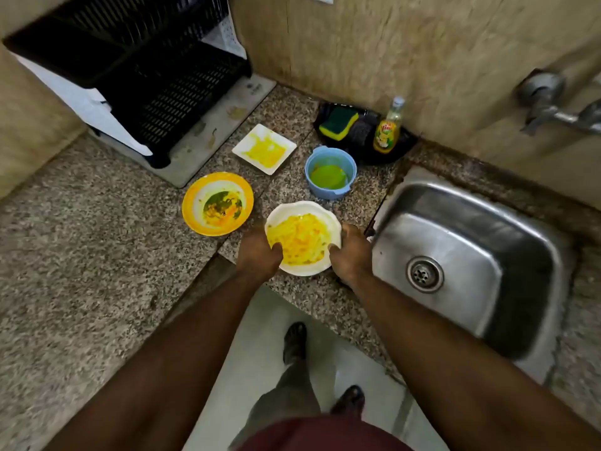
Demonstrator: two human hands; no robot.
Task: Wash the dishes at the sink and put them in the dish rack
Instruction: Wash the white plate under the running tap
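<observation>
Holding the white plate (304, 237) at the counter edge by the sink (461, 255), the left hand (258, 252) and right hand (351, 252) each pinch its rim. Yellow mess makes it slippery, so it could slide and fall.

Bare forearms, no sleeves reaching left hand (258, 252) or right hand (351, 255); no rings or watch. Dark red garment (322, 434) at waist. Grey-olive trousers (286, 398), loose and creased. Dark open sandals (294, 341) on both feet
</observation>
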